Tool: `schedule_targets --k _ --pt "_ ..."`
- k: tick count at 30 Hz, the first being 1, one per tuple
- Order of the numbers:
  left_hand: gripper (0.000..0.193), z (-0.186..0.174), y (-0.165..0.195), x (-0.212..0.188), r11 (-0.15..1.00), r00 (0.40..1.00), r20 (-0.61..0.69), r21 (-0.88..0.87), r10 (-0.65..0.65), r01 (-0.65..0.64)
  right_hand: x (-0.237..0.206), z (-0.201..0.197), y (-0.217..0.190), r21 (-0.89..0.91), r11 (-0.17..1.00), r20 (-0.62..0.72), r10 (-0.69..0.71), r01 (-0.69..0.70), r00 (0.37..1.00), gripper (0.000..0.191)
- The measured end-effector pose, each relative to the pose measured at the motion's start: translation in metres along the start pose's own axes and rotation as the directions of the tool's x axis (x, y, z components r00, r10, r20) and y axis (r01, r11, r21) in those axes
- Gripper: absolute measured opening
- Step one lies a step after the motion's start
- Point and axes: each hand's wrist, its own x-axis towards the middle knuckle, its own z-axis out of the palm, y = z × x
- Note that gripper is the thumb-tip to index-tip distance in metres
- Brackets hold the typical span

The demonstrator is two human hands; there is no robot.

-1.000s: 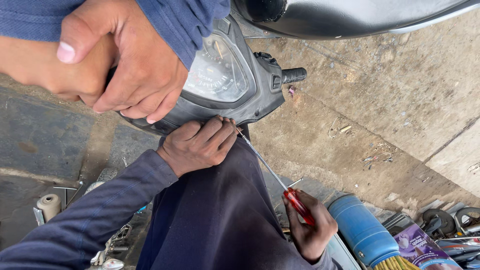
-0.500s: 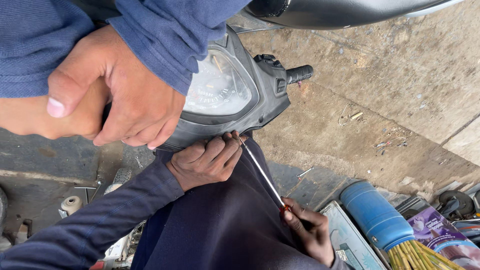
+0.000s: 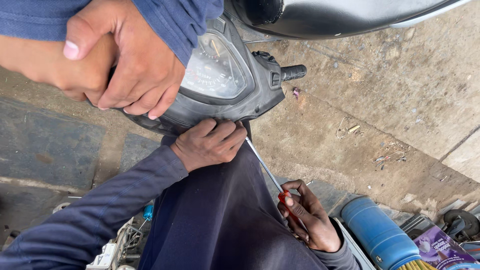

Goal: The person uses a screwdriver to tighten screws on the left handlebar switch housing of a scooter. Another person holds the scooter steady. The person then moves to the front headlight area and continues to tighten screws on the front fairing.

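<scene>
Right hand [image 3: 306, 220] is closed round the red handle of a screwdriver [image 3: 267, 170], whose shaft slants up to the lower edge of the scooter's dash cover [image 3: 235, 102]. Left hand [image 3: 210, 144] curls over that edge beside the tip (which its fingers hide). Another person's hands [image 3: 120, 65] clasp the handlebar.

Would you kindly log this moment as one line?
left hand: grips cowl | right hand: holds screwdriver, tip at cowl | another person's hands: clasped beside speedometer

Left hand [image 3: 131, 65] wrapped over right hand [image 3: 75, 82], fingers curled.
</scene>
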Motion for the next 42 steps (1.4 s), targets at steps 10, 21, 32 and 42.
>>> schedule_targets --k 10,21,32,42 --pt "0.023 0.0 0.002 0.006 0.999 1.0 -0.004 -0.032 0.024 -0.024 -0.014 0.028 0.015 -0.924 -0.344 0.382 -0.835 0.164 0.396 0.043" --pt "0.04 -0.032 0.002 -0.09 0.845 0.875 -0.048 -0.29 -0.482 0.45 -0.002 0.007 0.022 -0.816 -0.561 0.566 -0.727 0.139 0.388 0.042" --pt "0.1 0.057 -0.009 -0.134 -0.742 -0.14 0.826 -0.555 -0.546 -0.376 -0.006 0.016 0.019 -0.866 -0.47 0.495 -0.751 0.173 0.437 0.046" --pt "0.072 0.048 -0.128 -0.17 -0.543 0.241 0.518 -0.839 -0.821 -0.045 0.002 0.02 0.031 -0.886 -0.456 0.452 -0.802 0.089 0.391 0.036"
